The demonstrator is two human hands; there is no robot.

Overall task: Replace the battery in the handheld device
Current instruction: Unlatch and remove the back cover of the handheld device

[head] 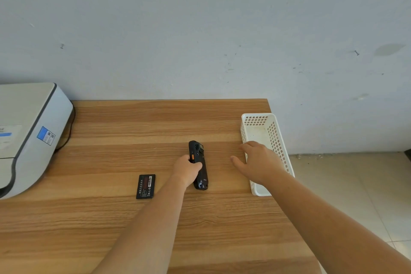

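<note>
Fingers of the left hand [186, 168] curl round the black handheld scanner [198, 164], which stands on its edge on the wooden table [111, 218]. The right hand [259, 162] hovers relaxed, fingers loosely spread, holding nothing, over the near rim of a white perforated basket [270, 131]. A battery [145, 186] lies flat left of the device, near a printer [26, 131].

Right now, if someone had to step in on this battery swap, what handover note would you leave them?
Left hand grips the black handheld device, tilted on its edge on the table.
Right hand is open and holds nothing, over the near wall of the white basket.
One loose battery lies flat on the table, left of the device.
Done: cannot tell whether that battery is the old or new one.
Left: fit the battery and close the device.
</note>
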